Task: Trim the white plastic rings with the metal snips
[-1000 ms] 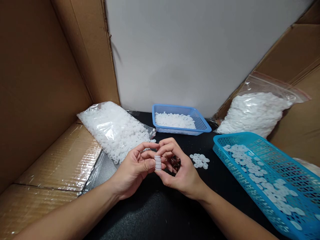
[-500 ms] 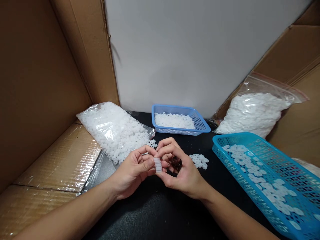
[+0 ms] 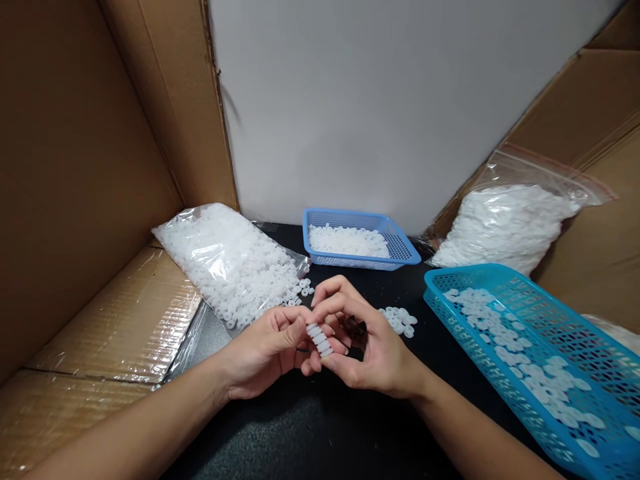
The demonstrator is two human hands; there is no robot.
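Observation:
A short stack of white plastic discs [image 3: 320, 339] is held between both hands, tilted with its top leaning left. My left hand [image 3: 273, 343] is closed, its thumb and fingers gripping the stack's upper left side. My right hand [image 3: 373, 350] is closed on it too, index finger at the top end and thumb at the bottom. Something dark brown [image 3: 356, 328] shows inside the curl of my right hand; its kind is unclear. Just behind that hand lies a small pile of loose white discs [image 3: 400, 320] on the black table [image 3: 280, 433].
A clear bag of small white rings [image 3: 225, 260] lies at left, some spilling out. A blue basket [image 3: 360, 261] with white pieces stands behind. A larger teal basket [image 3: 500, 373] holding discs stands at right, near another filled bag [image 3: 505, 220]. Cardboard [image 3: 100, 320] borders the left.
The stack has tilted from nearly upright, its lower end swinging right, and the discs now show small gaps between them. My right hand has shifted slightly right and down.

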